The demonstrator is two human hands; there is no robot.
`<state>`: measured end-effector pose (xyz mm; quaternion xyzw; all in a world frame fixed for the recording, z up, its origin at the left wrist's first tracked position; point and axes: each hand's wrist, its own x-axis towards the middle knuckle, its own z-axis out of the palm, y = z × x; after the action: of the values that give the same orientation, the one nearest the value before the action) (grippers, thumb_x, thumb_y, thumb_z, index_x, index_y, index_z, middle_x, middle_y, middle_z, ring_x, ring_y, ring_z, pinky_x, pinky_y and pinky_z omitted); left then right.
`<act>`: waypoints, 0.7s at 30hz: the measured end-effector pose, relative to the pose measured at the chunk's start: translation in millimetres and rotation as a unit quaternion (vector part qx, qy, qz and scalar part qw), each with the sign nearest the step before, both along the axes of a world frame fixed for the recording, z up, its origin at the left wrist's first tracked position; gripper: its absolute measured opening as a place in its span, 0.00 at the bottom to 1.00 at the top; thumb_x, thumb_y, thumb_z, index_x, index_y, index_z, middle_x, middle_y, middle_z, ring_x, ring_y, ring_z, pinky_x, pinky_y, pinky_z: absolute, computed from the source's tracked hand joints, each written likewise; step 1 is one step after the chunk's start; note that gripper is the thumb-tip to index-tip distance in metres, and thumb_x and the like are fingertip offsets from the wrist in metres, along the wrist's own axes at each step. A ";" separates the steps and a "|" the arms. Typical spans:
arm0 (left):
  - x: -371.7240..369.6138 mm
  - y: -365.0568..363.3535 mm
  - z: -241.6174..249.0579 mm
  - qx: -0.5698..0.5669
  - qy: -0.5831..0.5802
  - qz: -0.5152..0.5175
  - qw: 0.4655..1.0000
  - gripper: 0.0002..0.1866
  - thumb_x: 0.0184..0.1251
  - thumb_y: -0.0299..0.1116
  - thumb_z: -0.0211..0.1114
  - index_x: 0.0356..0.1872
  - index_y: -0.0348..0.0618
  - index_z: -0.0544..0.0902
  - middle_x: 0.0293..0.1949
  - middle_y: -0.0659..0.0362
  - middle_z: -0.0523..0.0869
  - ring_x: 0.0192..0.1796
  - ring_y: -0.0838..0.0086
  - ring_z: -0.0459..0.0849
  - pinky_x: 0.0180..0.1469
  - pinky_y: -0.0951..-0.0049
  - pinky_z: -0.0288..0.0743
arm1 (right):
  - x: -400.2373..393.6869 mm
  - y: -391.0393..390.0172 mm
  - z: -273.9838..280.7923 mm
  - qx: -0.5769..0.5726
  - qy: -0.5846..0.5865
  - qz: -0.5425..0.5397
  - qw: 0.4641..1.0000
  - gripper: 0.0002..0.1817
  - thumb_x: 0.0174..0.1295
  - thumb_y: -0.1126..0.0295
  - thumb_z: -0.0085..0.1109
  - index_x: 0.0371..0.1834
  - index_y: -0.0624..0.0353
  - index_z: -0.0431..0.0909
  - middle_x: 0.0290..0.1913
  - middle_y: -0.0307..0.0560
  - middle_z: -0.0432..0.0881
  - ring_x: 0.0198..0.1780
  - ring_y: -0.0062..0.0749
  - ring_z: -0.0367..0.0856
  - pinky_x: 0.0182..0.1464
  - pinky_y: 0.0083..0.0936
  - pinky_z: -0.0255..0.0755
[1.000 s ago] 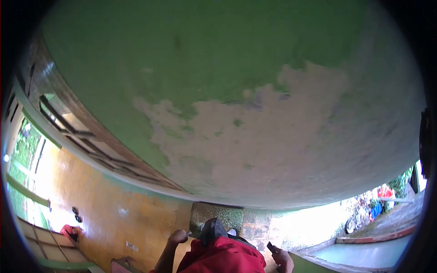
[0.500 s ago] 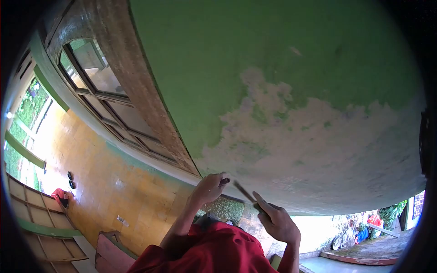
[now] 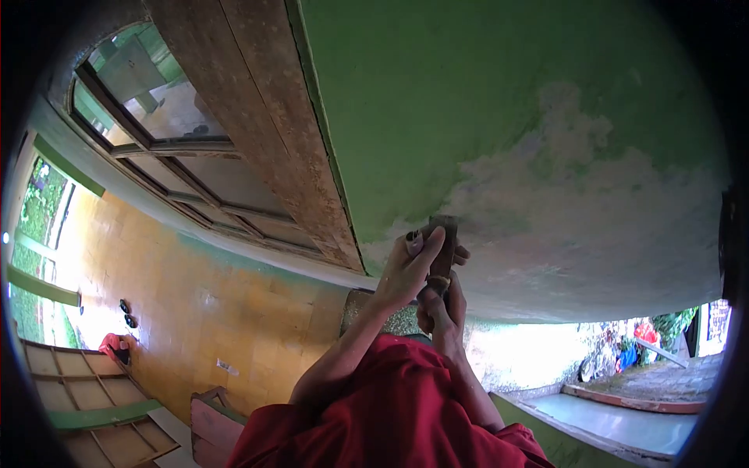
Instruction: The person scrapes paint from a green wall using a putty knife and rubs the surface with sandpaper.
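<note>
A long brown tool (image 3: 443, 251) with a flat, wide end stands upright in front of the wall. My right hand (image 3: 442, 310) is closed round its lower part. My left hand (image 3: 413, 261) grips the tool higher up, the thumb lying along its face, and also has a small dark object (image 3: 414, 241) between its fingers. Behind both hands is a green wall (image 3: 437, 93) with a pale, stripped patch (image 3: 538, 203). The tool's upper end lies over the lower left part of this patch; whether it touches the wall cannot be told.
A weathered wooden window frame (image 3: 265, 117) borders the wall on the left. Yellow floor tiles (image 3: 179, 304) lie below it, with dark sandals (image 3: 127, 313) and a red item (image 3: 115, 345). At lower left stands a pink piece of furniture (image 3: 216, 429). A ledge (image 3: 624, 417) is at lower right.
My hands have come together and moved up toward the wall. My left hand has taken hold of the tool in my right hand, which now points upright. The view has shifted.
</note>
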<state>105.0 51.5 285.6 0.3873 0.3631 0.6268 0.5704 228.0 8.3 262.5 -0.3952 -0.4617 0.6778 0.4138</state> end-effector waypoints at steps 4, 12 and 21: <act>-4.8 2.0 5.4 -0.065 0.034 -0.022 0.997 0.25 0.78 0.51 0.54 0.33 0.35 0.81 0.27 0.57 0.86 0.26 0.80 0.83 0.27 0.78 0.76 | -19.5 -2.9 -25.4 0.051 0.013 -0.076 0.996 0.11 0.76 0.62 0.44 0.53 0.55 0.67 0.22 0.31 0.66 0.15 0.10 0.55 0.16 0.14 0.47; 5.6 0.3 19.3 -0.071 0.004 0.030 0.997 0.24 0.78 0.48 0.56 0.26 0.37 0.77 0.17 0.62 0.77 0.18 0.80 0.76 0.19 0.77 0.68 | -35.3 -10.2 -14.9 0.097 -0.006 -0.127 0.987 0.11 0.77 0.60 0.42 0.48 0.56 0.67 0.19 0.29 0.64 0.13 0.09 0.55 0.14 0.13 0.46; 1.7 0.4 11.5 -0.040 -0.059 -0.008 0.997 0.23 0.79 0.46 0.54 0.30 0.36 0.81 0.21 0.60 0.82 0.21 0.80 0.80 0.22 0.80 0.72 | -27.1 -9.8 -11.3 0.076 0.001 -0.118 0.990 0.12 0.77 0.59 0.44 0.47 0.57 0.67 0.19 0.31 0.66 0.13 0.11 0.58 0.13 0.15 0.49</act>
<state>106.7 51.8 297.1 0.3295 0.3504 0.6292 0.6106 200.9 -1.5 251.1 -0.4137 -0.4612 0.5877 0.5204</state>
